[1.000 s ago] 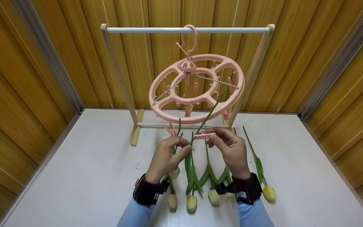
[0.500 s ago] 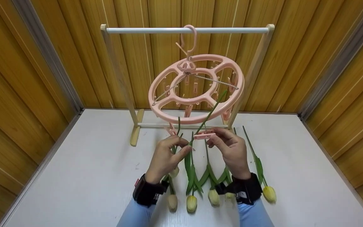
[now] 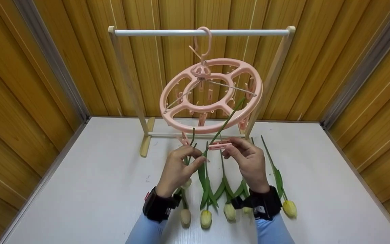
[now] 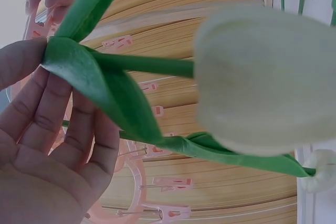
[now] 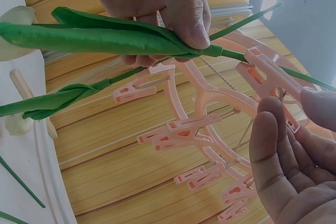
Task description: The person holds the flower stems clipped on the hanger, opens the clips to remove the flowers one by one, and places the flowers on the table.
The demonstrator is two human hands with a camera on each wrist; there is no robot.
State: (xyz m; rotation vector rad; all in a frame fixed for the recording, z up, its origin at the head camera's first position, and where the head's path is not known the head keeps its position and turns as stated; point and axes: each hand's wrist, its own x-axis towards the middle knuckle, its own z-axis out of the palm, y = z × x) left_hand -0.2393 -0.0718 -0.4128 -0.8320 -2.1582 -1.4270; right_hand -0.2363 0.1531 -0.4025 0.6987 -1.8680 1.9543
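My left hand (image 3: 178,166) pinches a pale tulip at the base of its leaves, between thumb and forefinger. This tulip's green stem (image 3: 227,120) slants up to the right across the rim of a pink round clip hanger (image 3: 212,128). Its bloom (image 4: 262,82) fills the right of the left wrist view. With thumb and fingers, my right hand (image 3: 252,164) grips a pink clothespin (image 3: 219,146) on the hanger; the clothespin's tip lies across the stem in the right wrist view. Beside my left hand hangs another tulip (image 5: 68,98), at a clothespin (image 5: 134,93).
The hanger hooks over the white bar (image 3: 249,32) of a wooden-legged rack. Several yellowish tulips lie on the white table (image 3: 90,189) below my hands, one tulip (image 3: 289,208) apart at right. More clothespins (image 5: 202,174) dangle around the hanger. Wood-patterned walls stand behind and on both sides.
Both hands stay nearly still, with the stem and clothespin held in place. The hanging tulip beside my left hand sways slightly.
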